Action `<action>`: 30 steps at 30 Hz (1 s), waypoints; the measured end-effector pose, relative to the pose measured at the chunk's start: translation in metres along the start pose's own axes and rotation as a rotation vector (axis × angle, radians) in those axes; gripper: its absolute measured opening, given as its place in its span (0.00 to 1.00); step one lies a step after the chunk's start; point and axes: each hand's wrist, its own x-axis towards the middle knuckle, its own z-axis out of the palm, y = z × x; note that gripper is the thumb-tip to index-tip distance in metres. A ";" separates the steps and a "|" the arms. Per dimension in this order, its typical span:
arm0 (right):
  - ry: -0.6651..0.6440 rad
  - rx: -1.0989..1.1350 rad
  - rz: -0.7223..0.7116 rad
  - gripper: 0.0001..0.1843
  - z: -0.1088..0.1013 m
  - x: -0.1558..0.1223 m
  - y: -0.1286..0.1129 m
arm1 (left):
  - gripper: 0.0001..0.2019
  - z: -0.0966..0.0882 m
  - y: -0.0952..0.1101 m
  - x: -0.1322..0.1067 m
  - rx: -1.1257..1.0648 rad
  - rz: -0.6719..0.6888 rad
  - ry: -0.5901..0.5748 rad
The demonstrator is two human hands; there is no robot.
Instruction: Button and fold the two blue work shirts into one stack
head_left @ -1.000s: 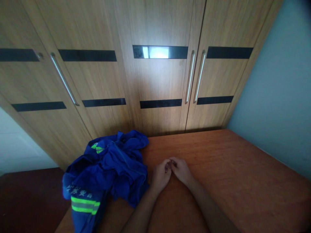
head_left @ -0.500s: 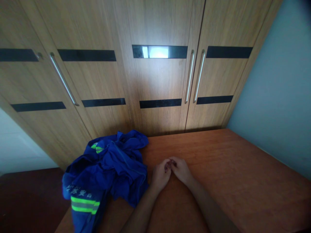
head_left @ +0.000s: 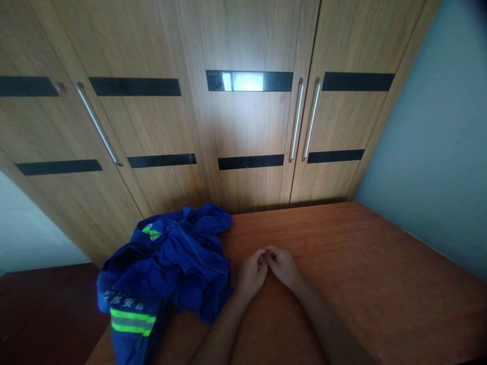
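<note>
My left hand (head_left: pixel 251 274) and my right hand (head_left: pixel 282 266) rest together on the reddish-brown wooden tabletop (head_left: pixel 365 274), touching at the fingers. Both have their fingers curled in, and I see no object in either one. Shadow partly hides the place where the fingers meet. Just left of my left hand lies a crumpled blue work jacket (head_left: pixel 186 258) with yellow-green and grey reflective bands. Pale lettering shows on the part nearest me, which hangs toward the table's front left edge.
Behind the table stands a wooden wardrobe (head_left: pixel 247 121) with dark strips and long metal handles (head_left: pixel 297 121). A pale blue-green wall (head_left: pixel 429 167) borders the table on the right. A dark red-brown surface (head_left: pixel 45 309) lies lower left, beyond the table's edge.
</note>
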 end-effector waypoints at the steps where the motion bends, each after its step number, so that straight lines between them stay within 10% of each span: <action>1: -0.001 0.000 -0.001 0.12 0.000 0.000 0.000 | 0.16 0.000 0.000 0.000 0.002 0.001 0.000; 30: -0.002 -0.014 0.000 0.12 -0.001 0.000 -0.002 | 0.17 0.002 -0.005 0.000 -0.024 0.024 -0.007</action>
